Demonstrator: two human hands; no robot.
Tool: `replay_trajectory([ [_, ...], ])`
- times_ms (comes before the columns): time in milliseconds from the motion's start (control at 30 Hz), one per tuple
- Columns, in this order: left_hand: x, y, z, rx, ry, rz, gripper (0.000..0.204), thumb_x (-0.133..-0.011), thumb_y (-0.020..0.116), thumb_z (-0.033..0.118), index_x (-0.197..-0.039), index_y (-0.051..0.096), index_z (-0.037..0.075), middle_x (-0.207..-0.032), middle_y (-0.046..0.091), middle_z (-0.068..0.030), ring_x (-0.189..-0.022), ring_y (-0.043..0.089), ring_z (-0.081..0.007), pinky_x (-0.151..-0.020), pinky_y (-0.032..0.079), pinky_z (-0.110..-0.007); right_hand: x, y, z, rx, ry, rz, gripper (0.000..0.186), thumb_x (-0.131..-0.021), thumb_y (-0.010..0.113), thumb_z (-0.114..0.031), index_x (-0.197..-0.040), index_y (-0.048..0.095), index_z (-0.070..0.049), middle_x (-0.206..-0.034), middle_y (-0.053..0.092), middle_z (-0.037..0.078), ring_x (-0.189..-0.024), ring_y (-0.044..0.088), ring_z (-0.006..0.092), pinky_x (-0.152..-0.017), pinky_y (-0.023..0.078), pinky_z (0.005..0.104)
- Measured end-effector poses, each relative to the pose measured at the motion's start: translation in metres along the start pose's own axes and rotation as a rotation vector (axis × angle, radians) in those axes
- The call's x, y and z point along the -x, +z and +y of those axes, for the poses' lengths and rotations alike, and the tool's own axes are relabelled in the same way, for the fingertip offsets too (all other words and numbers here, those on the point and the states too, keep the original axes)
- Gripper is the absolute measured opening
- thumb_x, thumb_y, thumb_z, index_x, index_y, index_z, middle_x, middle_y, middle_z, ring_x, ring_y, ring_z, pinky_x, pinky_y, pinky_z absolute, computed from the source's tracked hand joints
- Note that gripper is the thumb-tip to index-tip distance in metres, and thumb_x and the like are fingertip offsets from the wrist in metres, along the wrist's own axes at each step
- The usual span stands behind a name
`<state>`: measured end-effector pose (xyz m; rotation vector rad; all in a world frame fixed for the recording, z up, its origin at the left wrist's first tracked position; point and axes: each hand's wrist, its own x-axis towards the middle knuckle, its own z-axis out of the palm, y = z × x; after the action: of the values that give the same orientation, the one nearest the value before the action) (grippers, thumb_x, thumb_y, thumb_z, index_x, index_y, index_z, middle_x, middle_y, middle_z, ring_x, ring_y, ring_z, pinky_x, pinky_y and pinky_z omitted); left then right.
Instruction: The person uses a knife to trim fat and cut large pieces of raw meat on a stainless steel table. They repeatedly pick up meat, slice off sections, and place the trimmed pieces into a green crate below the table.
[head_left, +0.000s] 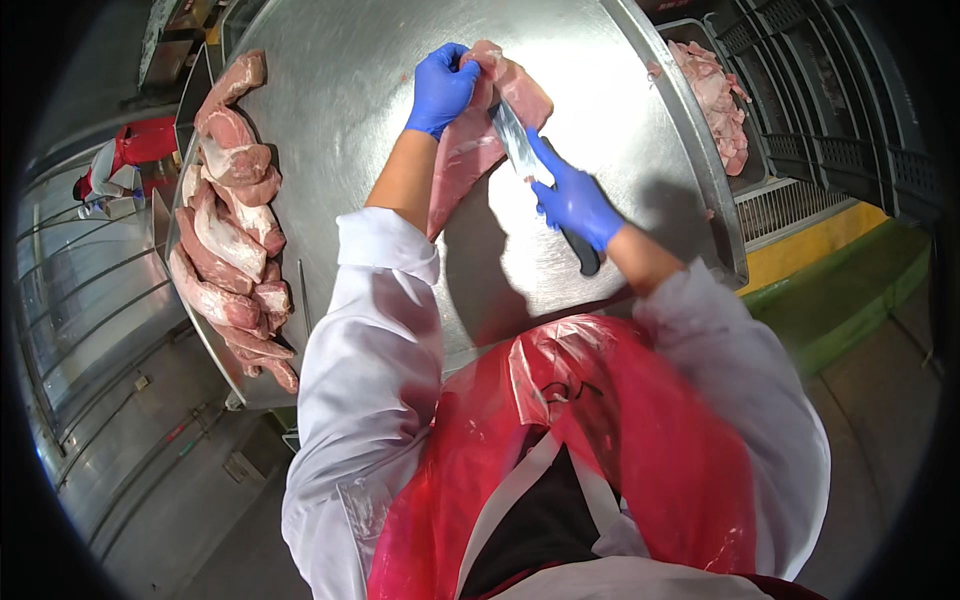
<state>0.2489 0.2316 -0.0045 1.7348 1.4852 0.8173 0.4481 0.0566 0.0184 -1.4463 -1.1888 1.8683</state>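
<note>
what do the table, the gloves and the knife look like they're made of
Table: likely stainless steel, brushed grey with glare. Gloves on the left hand and right hand: thin blue rubbery material, probably nitrile. Knife: shiny metal blade, dark handle, possibly plastic.

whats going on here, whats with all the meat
A person in blue gloves is cutting a long piece of raw meat on a steel table. The left hand grips the far end of the piece while the right hand holds a knife with its blade on it. More raw cuts are piled along the table's left edge, and a tray of meat pieces sits at the right.
</note>
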Motion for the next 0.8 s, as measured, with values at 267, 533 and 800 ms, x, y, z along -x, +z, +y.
replay_trajectory([
  [267, -0.028, -0.025, 0.009, 0.020, 0.046, -0.270, 0.025, -0.091, 0.070, 0.021, -0.104, 0.070, 0.000, -0.090, 0.070, -0.0035, -0.083, 0.063, -0.0120, -0.076, 0.052, -0.029, -0.092, 0.026, -0.001, 0.138, -0.116, 0.051, 0.062, -0.101, 0.049, -0.022, -0.159, 0.029, -0.015, -0.103, 0.066, 0.022, -0.073, 0.067, 0.0236, -0.065, 0.057, 0.0359],
  [533, -0.014, -0.056, 0.050, 0.090, 0.047, -0.360, 0.014, -0.092, 0.067, 0.018, -0.092, 0.065, 0.004, -0.076, 0.062, 0.0012, -0.068, 0.056, -0.0094, -0.060, 0.045, -0.028, -0.108, 0.043, -0.022, 0.322, -0.002, 0.023, 0.072, -0.100, 0.052, -0.020, -0.163, 0.019, -0.025, -0.077, 0.067, 0.015, -0.065, 0.066, 0.0214, -0.064, 0.057, 0.0363],
  [800, 0.004, -0.128, 0.068, 0.249, 0.105, -0.091, 0.011, -0.095, 0.064, 0.016, -0.090, 0.064, 0.006, -0.075, 0.058, 0.0039, -0.064, 0.049, -0.0055, -0.055, 0.039, -0.024, 0.004, 0.081, 0.020, 0.377, -0.147, -0.129, 0.073, -0.100, 0.047, -0.016, -0.164, 0.013, -0.025, -0.074, 0.065, 0.016, -0.062, 0.064, 0.0226, -0.065, 0.056, 0.0378],
])
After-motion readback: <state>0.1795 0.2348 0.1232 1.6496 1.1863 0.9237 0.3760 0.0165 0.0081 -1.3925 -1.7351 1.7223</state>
